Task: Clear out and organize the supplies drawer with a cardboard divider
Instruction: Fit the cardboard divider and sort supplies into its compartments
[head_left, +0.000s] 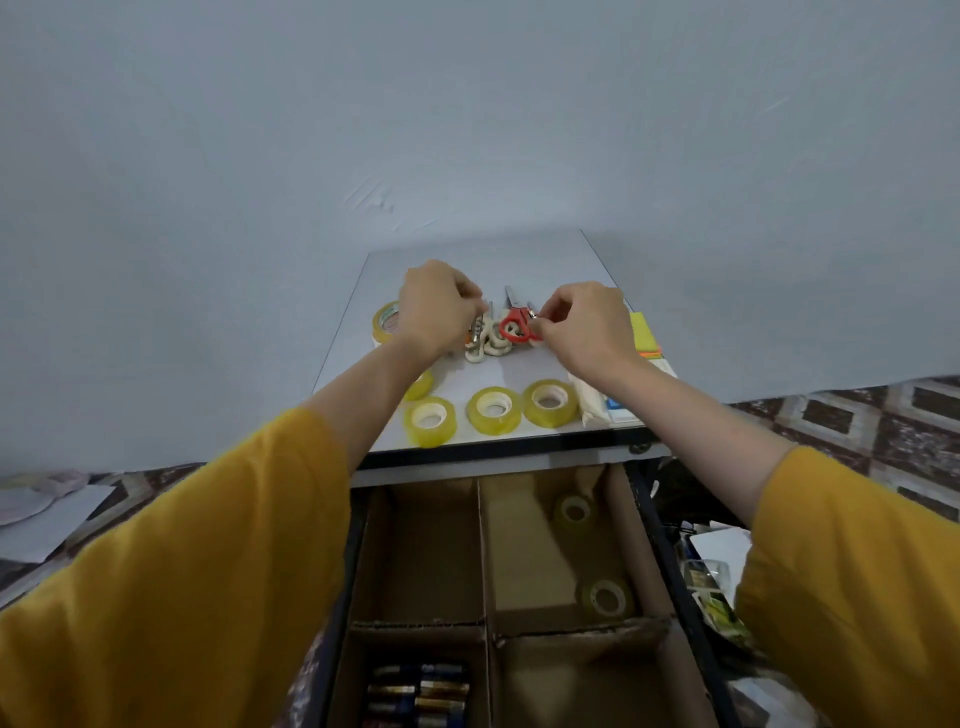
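Observation:
The drawer (670, 561) stands open below the desk, fitted with a cardboard divider (484, 551) that splits it into several compartments. Two yellow tape rolls (574, 512) lie in the far right compartment and batteries (418, 693) in the near left one. On the desk top (571, 260), my left hand (434, 306) pinches a small metal item beside a pile of cream-handled scissors (485, 343). My right hand (584, 325) pinches a small item at the red-handled scissors (517, 327).
Several yellow tape rolls (493, 410) line the desk's front edge, with a larger roll (385, 322) at the left. Sticky notes (647, 335) and a white packet (592, 400) lie at the right. Papers (47, 514) and clutter (717, 587) sit on the patterned floor beside the drawer.

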